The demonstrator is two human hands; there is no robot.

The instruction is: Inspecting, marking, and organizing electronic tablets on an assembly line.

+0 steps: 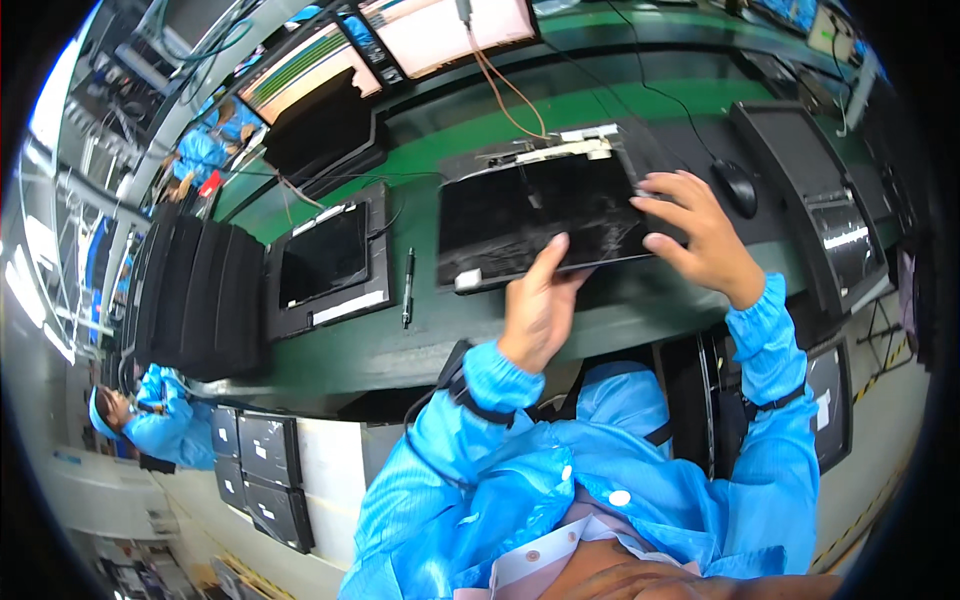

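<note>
A flat black display panel (590, 205) lies on the bench in front of me. A light strip and a circuit strip (560, 150) run along its far edge, and a white tab (467, 280) sits at its near left corner. My left hand (540, 308) pinches the near edge, thumb on top and fingers partly hidden underneath. At the right edge is my right hand (705, 235), open, its fingers spread and the fingertips at the panel's side. Thin orange cables (505, 85) come down to the far edge.
Left of the panel lie a pen (408, 288) and a second dark panel (325, 257) on a black pad. Black trays (205, 295) stand stacked at the bench's left end. A mouse (735, 188) and a long black tray (800, 190) are at right. Monitors (440, 35) stand behind. Another person (155, 415) is at far left.
</note>
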